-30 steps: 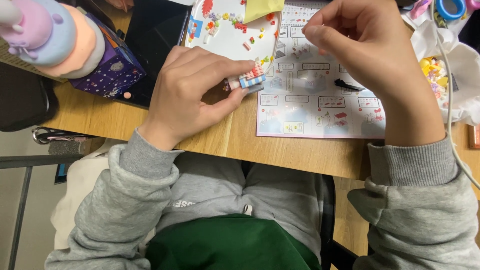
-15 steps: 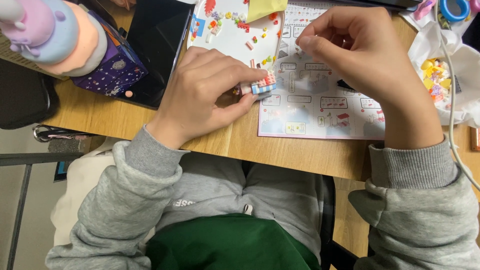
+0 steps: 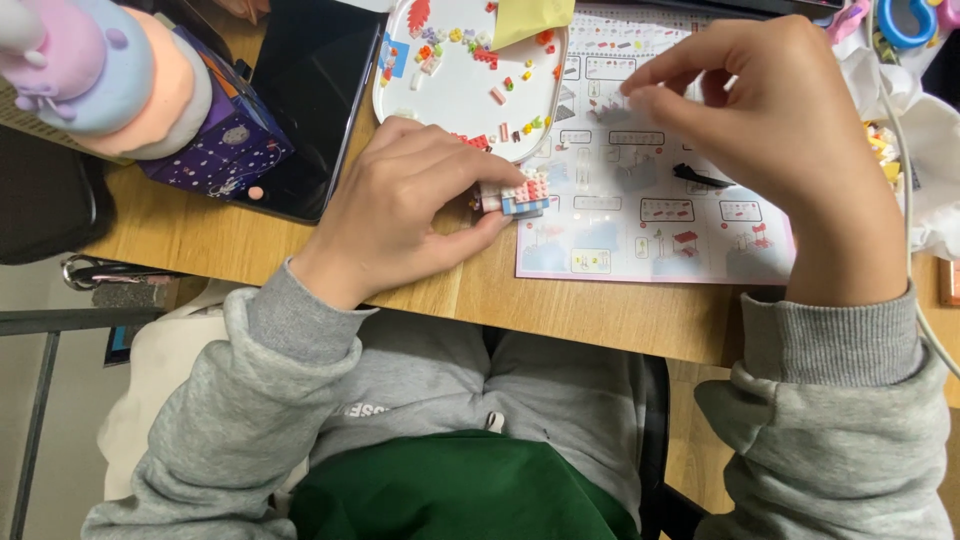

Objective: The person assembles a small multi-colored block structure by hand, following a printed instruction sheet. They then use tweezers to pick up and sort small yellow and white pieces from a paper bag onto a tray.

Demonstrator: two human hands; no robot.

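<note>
your left hand (image 3: 400,205) grips the small brick model (image 3: 515,195) on the table (image 3: 600,310); right hand (image 3: 770,120) pinched narrow up-right of it, contents unclear.

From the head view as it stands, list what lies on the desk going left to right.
Pastel stacked toy → dark tablet → left hand gripping the small brick model → printed instruction sheet → right hand, fingers pinched above the sheet → white bag of loose pieces.
</note>
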